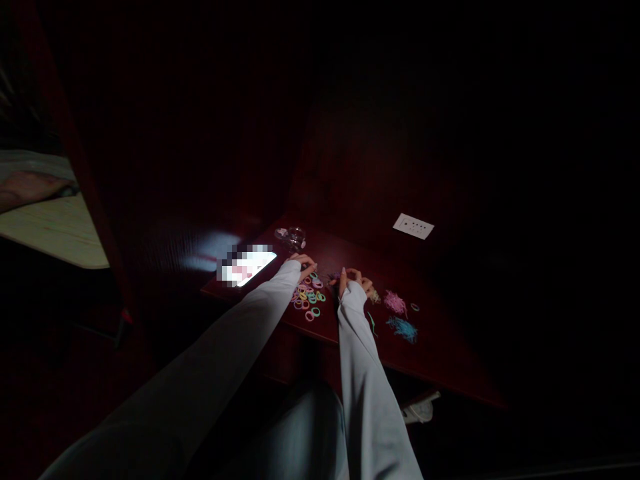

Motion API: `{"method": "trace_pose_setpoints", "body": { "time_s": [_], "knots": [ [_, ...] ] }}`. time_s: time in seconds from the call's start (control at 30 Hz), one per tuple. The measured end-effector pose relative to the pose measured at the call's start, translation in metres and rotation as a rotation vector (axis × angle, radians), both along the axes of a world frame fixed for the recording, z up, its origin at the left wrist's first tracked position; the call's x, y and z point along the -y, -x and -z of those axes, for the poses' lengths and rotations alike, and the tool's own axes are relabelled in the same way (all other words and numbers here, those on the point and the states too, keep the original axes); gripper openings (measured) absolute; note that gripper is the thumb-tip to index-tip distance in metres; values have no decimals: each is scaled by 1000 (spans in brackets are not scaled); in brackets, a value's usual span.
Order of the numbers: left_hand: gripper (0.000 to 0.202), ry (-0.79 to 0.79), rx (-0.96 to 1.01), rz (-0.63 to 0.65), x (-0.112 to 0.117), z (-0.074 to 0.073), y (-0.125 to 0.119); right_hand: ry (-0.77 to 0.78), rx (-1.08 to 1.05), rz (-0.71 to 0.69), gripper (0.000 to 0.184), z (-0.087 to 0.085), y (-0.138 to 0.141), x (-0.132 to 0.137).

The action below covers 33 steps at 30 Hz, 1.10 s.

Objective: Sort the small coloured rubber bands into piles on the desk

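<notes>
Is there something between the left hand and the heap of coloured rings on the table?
Nothing visible stands between them: the left hand lies right at the far edge of the coloured rings.

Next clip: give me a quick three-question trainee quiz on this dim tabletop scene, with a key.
1. True or false: the lit phone lies to the left of the left hand.
2. Multiple choice: the blue pile lies (A) nearer the camera than the pink pile, (B) on the phone, (C) under the left hand.
3. Fill in: the loose coloured rings lie closest to the ____ hand, not the right hand.
Key: 1 true; 2 A; 3 left.
</notes>
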<state>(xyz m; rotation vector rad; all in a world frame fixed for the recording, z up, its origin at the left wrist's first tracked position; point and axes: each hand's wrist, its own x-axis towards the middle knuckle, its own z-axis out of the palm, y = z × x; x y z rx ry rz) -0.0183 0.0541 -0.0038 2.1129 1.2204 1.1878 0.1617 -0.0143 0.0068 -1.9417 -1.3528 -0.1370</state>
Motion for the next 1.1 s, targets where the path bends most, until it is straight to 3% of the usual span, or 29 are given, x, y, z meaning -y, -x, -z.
{"method": "trace_pose_setpoints", "body": {
  "time_s": [0.27,0.43,0.6,0.77,0.9,1.1],
  "knots": [
    [21,10,-1,-2,1,-2,1,-12,-52,97,50,-4,-2,3],
    [20,17,-21,6,1,-3,3,-8,-18,30,58,-3,-2,3],
    [20,23,-8,-7,3,-4,1,-27,-4,78,47,0,-4,3],
    [20,32,6,-2,3,-4,1,-58,-31,127,53,-4,-5,6],
    [21,22,28,0,3,-3,1,-71,-14,227,37,-2,-7,6],
    [20,35,26,-2,3,-2,0,-52,27,210,36,1,-8,6]
  ]
}}
